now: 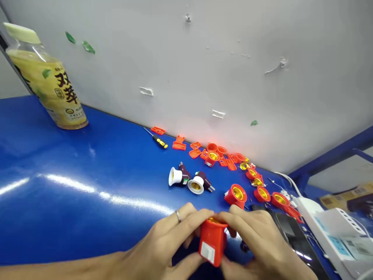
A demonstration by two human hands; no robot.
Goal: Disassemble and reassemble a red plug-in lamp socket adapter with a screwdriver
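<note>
Between both hands, low in the view, is a red lamp socket [212,240] with a gold threaded inside at its top and a pale label on its side. My left hand [171,241], with a ring on one finger, grips its left side with fingertips at the top edge and thumb near the bottom. From the right, my right hand [256,241] holds it the same way. Just beyond the hands lies another red socket [236,194]. Two white and dark brown sockets with plug pins, one a white-rimmed socket [197,184], lie on the blue table [110,163].
A yellow drink bottle [49,77] stands at the left back. A screwdriver [159,141] and several red parts [178,144] lie along the wall [180,70]. At the right are more red sockets [280,200], a black phone [300,237] and a white power strip [323,229].
</note>
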